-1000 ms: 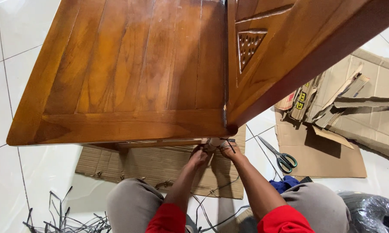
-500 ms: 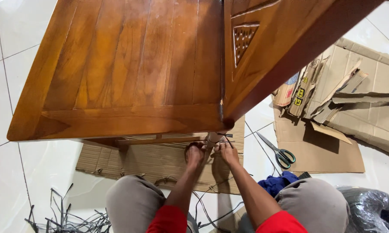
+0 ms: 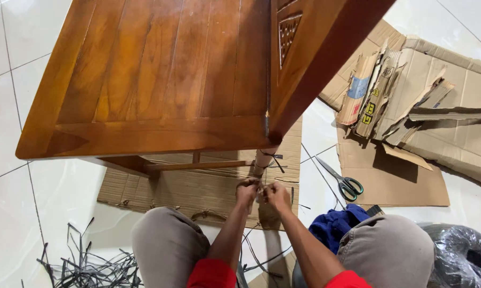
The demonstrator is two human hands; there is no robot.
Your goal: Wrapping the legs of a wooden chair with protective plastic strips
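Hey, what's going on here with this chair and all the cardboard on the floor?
A person crouches on the tiled floor beside a wooden chair. Their left hand and right hand meet low at the chair's front leg, fingering thin dark strapping there. Flattened cardboard lies under the chair, green-handled scissors lie to the right, and cut strap pieces are heaped on the left.

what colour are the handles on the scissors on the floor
Green with black inner rims, on the scissors lying on the white tile; the head view shows them.

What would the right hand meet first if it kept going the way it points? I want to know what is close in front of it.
Probably the wrapped furniture leg just beyond the right hand, though depth is hard to judge.
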